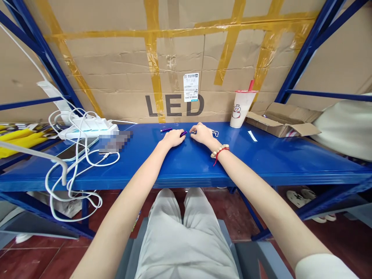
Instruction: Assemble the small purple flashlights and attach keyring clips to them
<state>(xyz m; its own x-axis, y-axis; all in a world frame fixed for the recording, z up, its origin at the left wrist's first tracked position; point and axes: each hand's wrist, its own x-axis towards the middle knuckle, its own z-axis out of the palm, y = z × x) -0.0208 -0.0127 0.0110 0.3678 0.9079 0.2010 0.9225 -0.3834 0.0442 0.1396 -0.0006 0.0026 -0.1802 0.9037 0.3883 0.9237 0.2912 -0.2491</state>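
Note:
My left hand (174,138) rests on the blue table with its fingers closed round a small shiny purple tube (183,133), one end of it showing by the fingertips. Just behind that hand lies a second slim purple tube (166,130). My right hand (202,133) is a short gap to the right, fingers curled and pinched together; what sits between them is too small to make out. A silvery metal clasp or ring (215,133) shows on the table beside the right hand, partly hidden by it.
On the right stand a drink cup with a red straw (240,108), an open cardboard box (280,120) and a white paper strip (252,136). Tangled white cables (76,162), a power strip (90,124) and a phone (77,149) occupy the left. Cardboard (124,77) walls the back.

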